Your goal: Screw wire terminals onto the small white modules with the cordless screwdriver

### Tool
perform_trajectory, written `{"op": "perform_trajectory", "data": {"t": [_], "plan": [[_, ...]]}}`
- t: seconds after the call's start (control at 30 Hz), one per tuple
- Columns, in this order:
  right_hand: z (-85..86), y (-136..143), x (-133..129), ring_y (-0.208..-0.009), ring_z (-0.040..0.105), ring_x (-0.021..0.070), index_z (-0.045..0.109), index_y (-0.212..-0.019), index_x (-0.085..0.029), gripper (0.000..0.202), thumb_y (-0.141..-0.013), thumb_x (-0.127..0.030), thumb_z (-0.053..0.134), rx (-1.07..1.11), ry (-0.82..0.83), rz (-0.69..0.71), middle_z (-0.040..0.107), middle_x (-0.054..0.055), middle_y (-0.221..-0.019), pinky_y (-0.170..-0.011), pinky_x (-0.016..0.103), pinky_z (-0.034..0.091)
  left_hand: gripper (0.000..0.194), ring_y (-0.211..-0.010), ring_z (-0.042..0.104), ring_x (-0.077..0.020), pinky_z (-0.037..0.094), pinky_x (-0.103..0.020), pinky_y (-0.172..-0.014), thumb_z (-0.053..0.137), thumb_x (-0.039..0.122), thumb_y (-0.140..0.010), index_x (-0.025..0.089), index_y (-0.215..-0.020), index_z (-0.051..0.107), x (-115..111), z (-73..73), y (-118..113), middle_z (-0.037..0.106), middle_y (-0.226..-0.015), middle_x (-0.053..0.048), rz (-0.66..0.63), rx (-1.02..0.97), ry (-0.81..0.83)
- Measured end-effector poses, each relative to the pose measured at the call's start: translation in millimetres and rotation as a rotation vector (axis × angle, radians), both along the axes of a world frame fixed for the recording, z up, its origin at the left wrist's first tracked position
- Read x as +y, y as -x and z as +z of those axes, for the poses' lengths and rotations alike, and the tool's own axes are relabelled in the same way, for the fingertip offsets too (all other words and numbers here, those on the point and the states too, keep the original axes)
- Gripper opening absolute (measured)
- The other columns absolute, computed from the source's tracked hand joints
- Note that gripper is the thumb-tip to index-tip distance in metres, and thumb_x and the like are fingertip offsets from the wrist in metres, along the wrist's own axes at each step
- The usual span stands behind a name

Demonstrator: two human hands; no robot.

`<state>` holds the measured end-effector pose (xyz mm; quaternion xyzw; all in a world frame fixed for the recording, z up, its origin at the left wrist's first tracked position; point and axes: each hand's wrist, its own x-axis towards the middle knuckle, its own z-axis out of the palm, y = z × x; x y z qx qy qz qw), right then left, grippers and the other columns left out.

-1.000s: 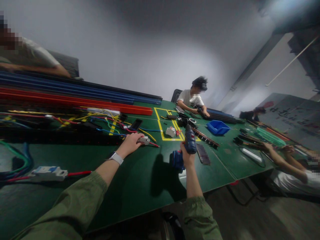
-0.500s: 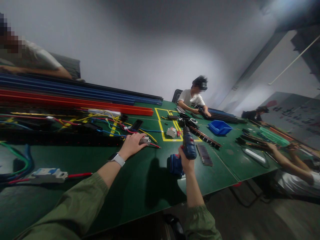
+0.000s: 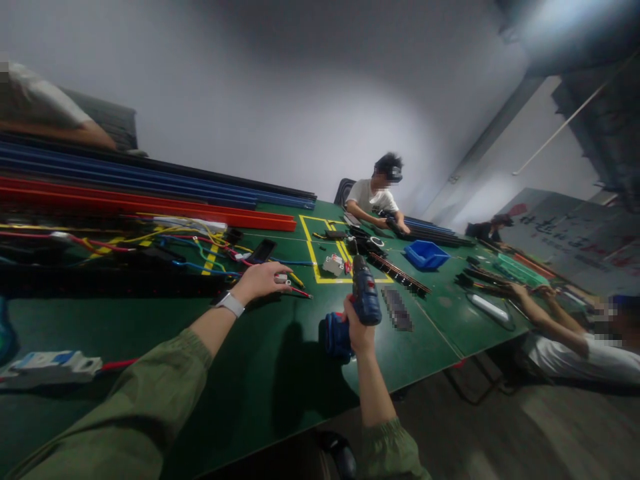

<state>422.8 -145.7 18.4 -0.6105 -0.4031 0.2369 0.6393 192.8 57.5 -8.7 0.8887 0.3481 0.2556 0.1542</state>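
My left hand (image 3: 260,283), with a watch at the wrist, curls over a small light-grey circuit breaker (image 3: 283,279) low over the green table. Its fingers cover most of the breaker, and a short red wire (image 3: 300,291) sticks out to the right. My right hand (image 3: 359,327) is wrapped round the handle of a blue cordless drill (image 3: 367,290), its chuck aimed away from me. Another breaker (image 3: 55,367) with red wire lies at the lower left. Beyond the drill, a pale breaker (image 3: 333,265) sits inside a yellow taped outline.
Orange (image 3: 200,211) and blue channels (image 3: 165,181) run along the left back, with tangled wires (image 3: 210,243) before them. A blue bin (image 3: 426,255) and a phone (image 3: 399,308) lie right of the drill. Co-workers sit behind the table and to the right.
The view has turned slightly right, so everything shifts left in it. My left hand has rolled further over the breaker, hiding more of it. The right hand still grips the drill.
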Motion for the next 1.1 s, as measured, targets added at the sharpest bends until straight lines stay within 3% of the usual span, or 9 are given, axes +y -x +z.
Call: {"op": "perform_trajectory", "data": {"t": [0.2, 0.37, 0.5, 0.7, 0.93, 1.1], "plan": [[1.8, 1.5, -0.2, -0.048, 0.048, 0.0111, 0.06, -0.094, -0.018, 0.033, -0.076, -0.043, 0.07, -0.004, 0.023, -0.006, 0.053, -0.005, -0.057, -0.052, 0.025, 0.042, 0.057, -0.105, 0.063, -0.0215, 0.046, -0.024, -0.081, 0.067, 0.062, -0.069, 0.034, -0.118, 0.067, 6.7, 1.7, -9.3, 0.07, -0.116, 0.001, -0.111, 0.023, 0.033], [-1.6, -0.5, 0.7, -0.049, 0.049, 0.0114, 0.06, -0.096, -0.018, 0.033, -0.077, -0.043, 0.07, -0.011, 0.03, 0.001, 0.054, -0.005, -0.058, -0.053, 0.025, 0.043, 0.043, -0.084, 0.066, -0.0173, 0.044, -0.022, -0.068, 0.067, 0.05, -0.072, 0.034, -0.112, 0.071, 9.5, 2.0, -12.7, 0.075, -0.098, 0.003, -0.178, 0.075, 0.128], [-2.9, 0.2, 1.2, -0.049, 0.048, 0.0111, 0.06, -0.096, -0.018, 0.033, -0.077, -0.043, 0.07, 0.008, 0.023, -0.02, 0.054, -0.005, -0.058, -0.052, 0.025, 0.042, 0.038, -0.086, 0.067, -0.0168, 0.045, -0.021, -0.069, 0.066, 0.041, -0.073, 0.033, -0.109, 0.073, 10.0, -1.1, -16.2, 0.075, -0.099, 0.002, -0.241, 0.043, 0.189], [-3.0, 1.1, 1.3, -0.049, 0.049, 0.0113, 0.06, -0.095, -0.018, 0.032, -0.076, -0.042, 0.071, 0.032, 0.019, -0.017, 0.054, -0.005, -0.057, -0.053, 0.025, 0.042, 0.029, -0.086, 0.068, -0.0176, 0.046, -0.023, -0.071, 0.067, 0.042, -0.074, 0.03, -0.099, 0.076, 2.5, -6.7, -17.8, 0.076, -0.095, 0.0, -0.17, -0.002, 0.152], [1.9, -0.9, -0.4, -0.049, 0.049, 0.0122, 0.06, -0.094, -0.018, 0.034, -0.074, -0.042, 0.073, 0.048, 0.026, 0.022, 0.054, -0.005, -0.056, -0.054, 0.026, 0.043, 0.029, -0.084, 0.067, -0.0173, 0.045, -0.024, -0.073, 0.061, 0.04, -0.08, 0.029, -0.103, 0.074, -6.0, -9.7, -12.3, 0.075, -0.095, 0.0, -0.132, -0.027, 0.039], [14.1, 8.7, -17.1, -0.047, 0.05, 0.0124, 0.061, -0.092, -0.018, 0.029, -0.076, -0.041, 0.071, 0.073, 0.087, 0.141, 0.055, -0.005, -0.052, -0.053, 0.025, 0.041, 0.03, -0.082, 0.067, -0.0169, 0.045, -0.023, -0.074, 0.059, 0.04, -0.082, 0.027, -0.105, 0.073, -6.4, -13.4, -9.8, 0.075, -0.095, -0.001, -0.159, -0.023, -0.004]]}}
